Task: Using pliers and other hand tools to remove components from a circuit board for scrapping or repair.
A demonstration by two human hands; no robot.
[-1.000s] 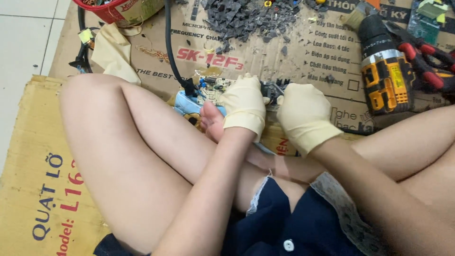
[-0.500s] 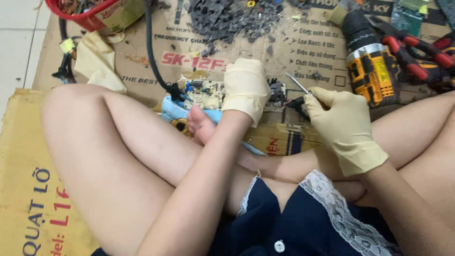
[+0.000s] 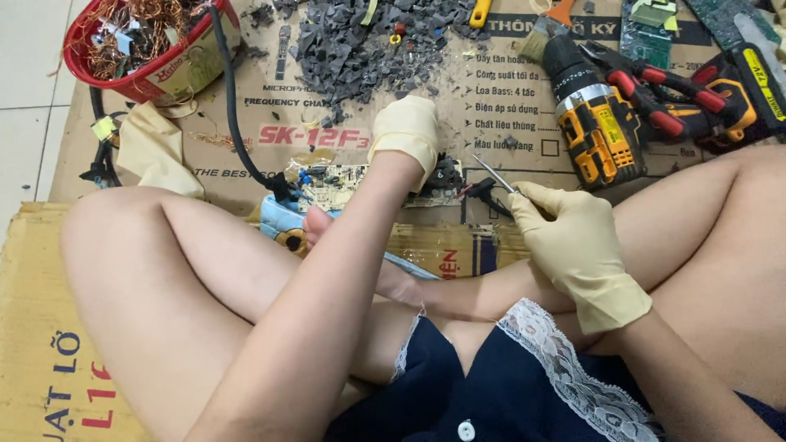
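Right hand (image 3: 573,237) drew back; tweezers (image 3: 494,173) point up-left toward circuit board (image 3: 344,182).

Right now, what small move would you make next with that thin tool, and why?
Probably bring the right hand and its thin metal tool left to the circuit board: the left hand rests on it, and the tool's tip sits just off its edge.

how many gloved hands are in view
2. The left hand presses down on the circuit board; the right hand holds a thin metal tool beside it.

cream rubber gloves, lace-trimmed navy garment, perhaps shorts
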